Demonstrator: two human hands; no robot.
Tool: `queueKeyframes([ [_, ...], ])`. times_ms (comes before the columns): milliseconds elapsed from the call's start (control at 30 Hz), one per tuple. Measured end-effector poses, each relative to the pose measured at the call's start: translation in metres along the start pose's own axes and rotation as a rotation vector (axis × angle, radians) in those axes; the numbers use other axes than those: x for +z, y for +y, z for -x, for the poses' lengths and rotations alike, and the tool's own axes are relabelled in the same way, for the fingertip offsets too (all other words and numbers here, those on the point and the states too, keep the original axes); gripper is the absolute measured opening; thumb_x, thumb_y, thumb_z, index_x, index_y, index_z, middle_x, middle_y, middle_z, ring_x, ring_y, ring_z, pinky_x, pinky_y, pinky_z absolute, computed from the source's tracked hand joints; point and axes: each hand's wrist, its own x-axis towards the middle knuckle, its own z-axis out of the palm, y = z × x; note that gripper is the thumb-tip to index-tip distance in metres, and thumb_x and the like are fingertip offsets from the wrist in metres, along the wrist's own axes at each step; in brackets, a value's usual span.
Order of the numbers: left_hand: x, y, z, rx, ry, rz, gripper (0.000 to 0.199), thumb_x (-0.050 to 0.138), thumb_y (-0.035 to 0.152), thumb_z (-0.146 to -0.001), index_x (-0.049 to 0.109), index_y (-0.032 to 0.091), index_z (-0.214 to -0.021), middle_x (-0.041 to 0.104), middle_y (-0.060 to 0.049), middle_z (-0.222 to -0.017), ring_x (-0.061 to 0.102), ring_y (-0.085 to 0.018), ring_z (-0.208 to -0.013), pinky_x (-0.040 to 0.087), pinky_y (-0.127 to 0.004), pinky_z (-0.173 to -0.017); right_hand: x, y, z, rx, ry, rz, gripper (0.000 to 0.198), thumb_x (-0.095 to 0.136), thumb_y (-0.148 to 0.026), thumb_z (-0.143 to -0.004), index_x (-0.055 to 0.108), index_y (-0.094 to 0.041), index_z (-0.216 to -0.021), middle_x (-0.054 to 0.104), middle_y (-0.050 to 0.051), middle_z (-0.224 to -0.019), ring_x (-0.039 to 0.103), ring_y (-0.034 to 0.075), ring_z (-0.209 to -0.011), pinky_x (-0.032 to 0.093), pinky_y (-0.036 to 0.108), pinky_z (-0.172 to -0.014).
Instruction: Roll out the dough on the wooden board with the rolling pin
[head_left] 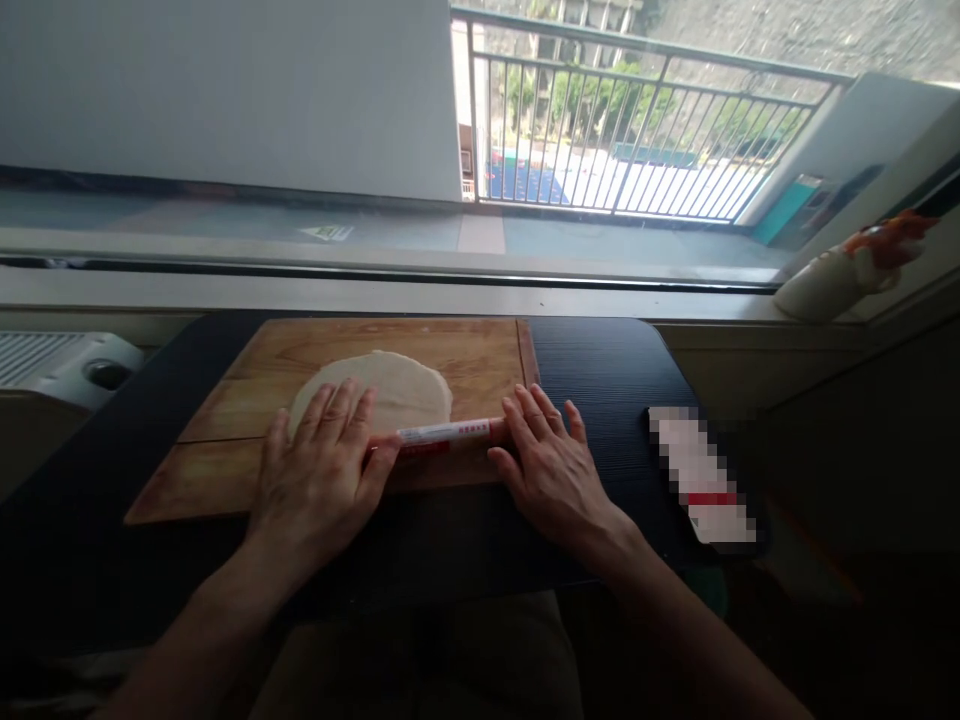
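Observation:
A round, thin sheet of dough [401, 380] lies flat on a wooden board [206, 475]. Across its near edge runs a rolling pin [446, 434] with a white and red printed label around its middle. My left hand [319, 465] rests palm down over the pin's left end, its fingers stretched forward onto the dough. On the pin's right end lies my right hand [551, 455], also palm down, with fingers extended and slightly spread. Both palms cover the ends of the pin, and the left hand hides part of the dough's near left side.
The board sits on a black table [600, 380]. A blurred-out flat object [701, 475] lies near its right edge. Behind is a window sill [420, 295] with a white and orange figurine [832, 280] at the right. A white radiator [64, 360] stands left.

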Motion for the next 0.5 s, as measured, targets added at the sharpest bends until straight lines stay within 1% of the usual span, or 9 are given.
queueKeyframes([
  [67,0.002,0.002,-0.018,-0.031,0.031,-0.03,0.059,0.017,0.044,-0.091,0.032,0.012,-0.139,0.029,-0.009,-0.147,0.018,-0.023,-0.137,0.01,-0.048,-0.11,-0.001,0.005,-0.017,0.0,-0.018,-0.029,0.055,0.026,-0.05,-0.093,0.033,-0.017,-0.137,0.028,0.01,-0.146,0.014,0.023,-0.137,0.006,0.049,-0.109],
  [167,0.01,-0.001,-0.062,-0.096,0.071,-0.03,0.058,0.011,0.042,-0.094,0.036,0.009,-0.135,0.033,-0.01,-0.145,0.023,-0.023,-0.135,0.014,-0.05,-0.107,0.004,0.018,-0.065,0.017,-0.066,-0.066,0.057,0.02,-0.054,-0.092,0.046,-0.017,-0.125,0.037,0.011,-0.14,0.017,0.028,-0.135,0.007,0.056,-0.106],
  [200,0.014,-0.004,-0.076,-0.12,0.062,-0.025,0.06,0.009,0.043,-0.094,0.036,0.008,-0.134,0.033,-0.011,-0.145,0.024,-0.024,-0.134,0.016,-0.051,-0.106,0.006,0.022,-0.082,0.026,-0.085,-0.074,0.058,0.018,-0.056,-0.092,0.051,-0.016,-0.12,0.04,0.012,-0.138,0.018,0.029,-0.134,0.008,0.058,-0.105],
  [267,0.02,-0.011,-0.094,-0.149,-0.005,-0.023,0.064,0.004,0.046,-0.093,0.035,0.007,-0.134,0.032,-0.011,-0.145,0.025,-0.025,-0.133,0.02,-0.053,-0.103,0.011,0.03,-0.108,0.044,-0.111,-0.085,0.06,0.016,-0.056,-0.092,0.056,-0.016,-0.112,0.045,0.012,-0.133,0.022,0.031,-0.132,0.01,0.06,-0.103],
  [300,0.023,-0.013,-0.097,-0.159,-0.04,-0.031,0.066,0.003,0.048,-0.093,0.034,0.008,-0.135,0.032,-0.01,-0.145,0.025,-0.025,-0.133,0.021,-0.053,-0.102,0.013,0.032,-0.116,0.048,-0.116,-0.089,0.06,0.017,-0.056,-0.092,0.057,-0.016,-0.11,0.046,0.013,-0.131,0.024,0.031,-0.131,0.01,0.06,-0.103],
  [367,0.026,-0.015,-0.091,-0.146,-0.061,-0.063,0.067,0.0,0.048,-0.092,0.034,0.01,-0.135,0.034,-0.007,-0.145,0.026,-0.023,-0.132,0.02,-0.05,-0.104,0.015,0.034,-0.117,0.037,-0.105,-0.102,0.059,0.018,-0.056,-0.092,0.057,-0.015,-0.11,0.047,0.013,-0.13,0.024,0.031,-0.131,0.009,0.06,-0.103],
  [433,0.024,-0.01,-0.072,-0.11,-0.021,-0.1,0.067,-0.002,0.047,-0.091,0.036,0.013,-0.135,0.037,-0.005,-0.143,0.026,-0.02,-0.133,0.016,-0.046,-0.106,0.013,0.032,-0.103,0.011,-0.075,-0.123,0.058,0.019,-0.055,-0.092,0.055,-0.015,-0.111,0.044,0.013,-0.133,0.019,0.031,-0.132,0.006,0.06,-0.104],
  [500,0.02,-0.001,-0.05,-0.065,0.023,-0.11,0.068,-0.003,0.047,-0.09,0.035,0.015,-0.136,0.036,-0.005,-0.144,0.024,-0.019,-0.134,0.012,-0.042,-0.108,0.01,0.029,-0.083,-0.005,-0.053,-0.148,0.056,0.02,-0.054,-0.092,0.052,-0.014,-0.116,0.039,0.013,-0.138,0.014,0.031,-0.135,0.004,0.059,-0.105],
])
